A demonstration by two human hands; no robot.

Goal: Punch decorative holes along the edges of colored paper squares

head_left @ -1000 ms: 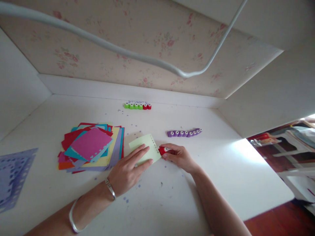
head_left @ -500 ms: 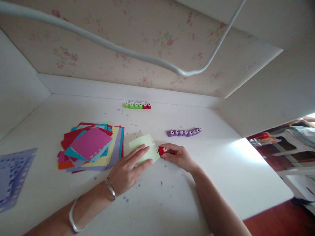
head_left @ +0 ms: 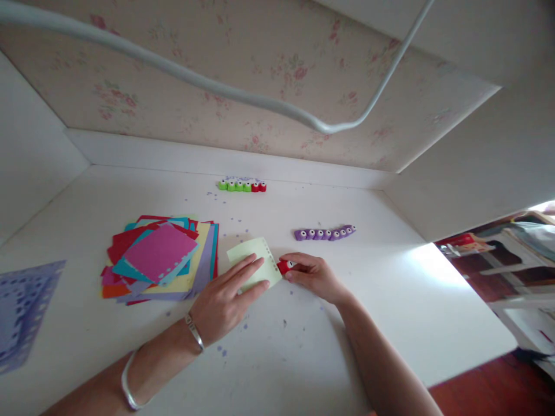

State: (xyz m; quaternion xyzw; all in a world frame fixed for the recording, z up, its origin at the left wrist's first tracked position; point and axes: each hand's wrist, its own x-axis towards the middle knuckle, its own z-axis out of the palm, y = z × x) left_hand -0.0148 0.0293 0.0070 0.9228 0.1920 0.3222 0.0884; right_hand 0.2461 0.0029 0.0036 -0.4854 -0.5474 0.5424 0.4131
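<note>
Loosely spread, the left hand [head_left: 224, 303] rests on green paper [head_left: 252, 249]; the right hand [head_left: 318, 278] pinches a red punch [head_left: 284, 266].

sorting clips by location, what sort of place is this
Probably a home, at a white desk: floral wallpaper behind it, with a pile of coloured paper and a row of small purple punches on top.

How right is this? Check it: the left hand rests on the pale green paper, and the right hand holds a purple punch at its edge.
The punch is red, not purple, as the head view shows; the right hand holds it at the paper's edge.
</note>
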